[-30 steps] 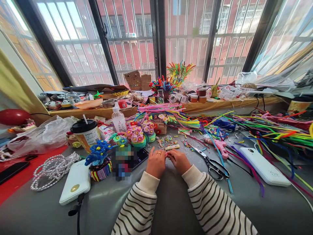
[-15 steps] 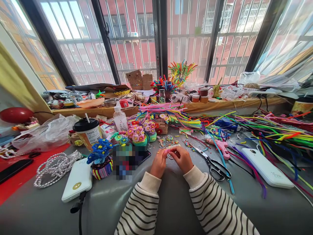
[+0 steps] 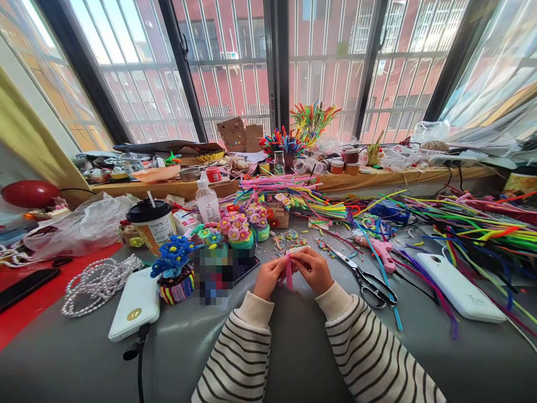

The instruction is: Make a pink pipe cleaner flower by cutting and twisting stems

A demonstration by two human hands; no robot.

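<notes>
A pink fuzzy strip (image 3: 289, 272), probably pipe cleaner, hangs down between my two hands at the middle of the grey table. My left hand (image 3: 269, 276) pinches its upper end from the left. From the right, my right hand (image 3: 312, 270) pinches at the same spot, its fingertips almost touching those of the left. Small colourful scraps (image 3: 293, 239) lie just behind my hands. Black-handled scissors (image 3: 369, 285) rest open to the right, near a pink glue gun (image 3: 383, 253).
Left of my hands are a phone (image 3: 247, 268), a blue flower pot (image 3: 176, 282), a white power bank (image 3: 136, 305) and a lidded cup (image 3: 153, 224). Pipe cleaners (image 3: 474, 224) pile up at the right, beside another white power bank (image 3: 459, 285). Potted pink flowers (image 3: 237, 226) stand behind.
The pink strip now hangs visibly below my fingertips, where before only a little pink showed between them. My left hand has shifted slightly left and down.
</notes>
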